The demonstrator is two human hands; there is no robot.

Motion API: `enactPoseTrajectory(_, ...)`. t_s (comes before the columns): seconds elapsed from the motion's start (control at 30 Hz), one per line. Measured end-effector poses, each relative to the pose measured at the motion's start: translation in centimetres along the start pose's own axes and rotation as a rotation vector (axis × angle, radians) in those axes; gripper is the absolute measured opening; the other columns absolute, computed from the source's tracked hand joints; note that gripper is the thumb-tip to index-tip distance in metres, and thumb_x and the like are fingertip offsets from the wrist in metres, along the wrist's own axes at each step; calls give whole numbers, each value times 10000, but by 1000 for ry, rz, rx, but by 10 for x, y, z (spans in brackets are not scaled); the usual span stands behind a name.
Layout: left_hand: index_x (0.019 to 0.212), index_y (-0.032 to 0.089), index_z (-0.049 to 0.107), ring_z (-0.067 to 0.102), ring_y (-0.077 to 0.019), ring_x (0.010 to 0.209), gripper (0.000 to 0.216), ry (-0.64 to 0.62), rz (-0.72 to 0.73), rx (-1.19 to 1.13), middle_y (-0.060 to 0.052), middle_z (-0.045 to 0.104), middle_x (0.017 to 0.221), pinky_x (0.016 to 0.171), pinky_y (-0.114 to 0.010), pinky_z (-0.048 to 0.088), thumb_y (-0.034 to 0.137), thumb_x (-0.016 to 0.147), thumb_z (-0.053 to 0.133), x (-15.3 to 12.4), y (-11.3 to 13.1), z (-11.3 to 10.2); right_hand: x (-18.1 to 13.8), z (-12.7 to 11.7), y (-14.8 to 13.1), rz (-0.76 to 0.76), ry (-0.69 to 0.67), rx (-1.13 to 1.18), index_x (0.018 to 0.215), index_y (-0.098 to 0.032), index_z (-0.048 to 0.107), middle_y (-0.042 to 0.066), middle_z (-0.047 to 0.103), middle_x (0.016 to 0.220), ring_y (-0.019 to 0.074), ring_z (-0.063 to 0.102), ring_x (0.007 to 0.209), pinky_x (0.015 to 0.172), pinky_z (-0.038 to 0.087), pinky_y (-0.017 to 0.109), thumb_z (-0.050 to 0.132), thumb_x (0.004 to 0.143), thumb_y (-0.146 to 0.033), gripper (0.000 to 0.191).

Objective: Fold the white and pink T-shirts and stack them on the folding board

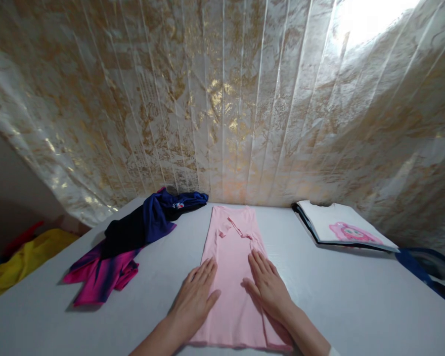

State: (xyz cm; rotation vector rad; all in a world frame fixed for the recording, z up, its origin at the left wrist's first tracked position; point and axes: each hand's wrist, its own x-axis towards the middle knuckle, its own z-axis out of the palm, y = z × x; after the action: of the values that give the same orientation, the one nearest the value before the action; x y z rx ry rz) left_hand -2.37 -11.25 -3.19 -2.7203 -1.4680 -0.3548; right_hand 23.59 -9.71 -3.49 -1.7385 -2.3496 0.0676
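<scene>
A pale pink garment (232,242), folded into a long narrow strip, lies lengthwise on the white table (319,287) in front of me. My left hand (196,296) rests flat on its left half, fingers stretched forward and together. My right hand (267,284) lies flat on its right half, fingers extended. Both palms press down on the cloth and hold nothing. The strip's far end with the neckline points at the wall.
A heap of dark blue, black and magenta clothes (133,237) lies at the left. A folded stack topped by a white shirt with a pink print (343,227) sits at the right. Yellow cloth (22,259) lies off the table's left edge. A gold-patterned curtain (222,99) hangs behind.
</scene>
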Motion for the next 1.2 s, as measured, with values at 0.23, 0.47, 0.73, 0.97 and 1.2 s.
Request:
enactPoseTrajectory(0.23,1465,125,354,278,-213,1430,498,-27,-36,-42,-123,311,1537,1137,-420,274,327,1011,343,33,-2,-18,21,-6,-4,-4,24,39,1490,-130,334,128,285,1553,242,243,1446,1161,237,446,388,975,-452,610)
enactPoseTrajectory(0.47,1458,110,348,257,-224,1438,505,-4,-57,-76,-140,315,1541,1142,-424,253,325,1002,377,33,-1,-6,16,1,-14,-134,-4,91,1481,-158,353,118,285,1565,253,224,1454,1154,241,459,428,956,-435,599)
enactPoseTrajectory(0.73,1257,179,511,450,-208,1303,322,63,-86,-271,-98,538,1377,1056,-395,345,172,941,448,19,1,-37,-15,-42,-47,-369,-14,439,1167,-180,550,125,575,1242,249,477,1197,1002,401,417,480,904,-231,277)
enactPoseTrajectory(0.97,911,226,524,530,-182,980,247,-51,-7,-568,0,592,1008,882,-306,414,27,771,566,-43,17,-82,-42,-54,-63,-463,-202,543,948,-198,569,65,602,977,215,510,909,787,426,349,583,806,-169,145)
enactPoseTrajectory(1.2,887,217,535,523,-180,944,193,-38,1,-414,2,586,1000,844,-296,398,44,822,588,-58,14,-72,-40,-41,-59,-435,-185,536,877,-205,575,38,611,873,189,534,834,742,397,315,510,852,-106,122)
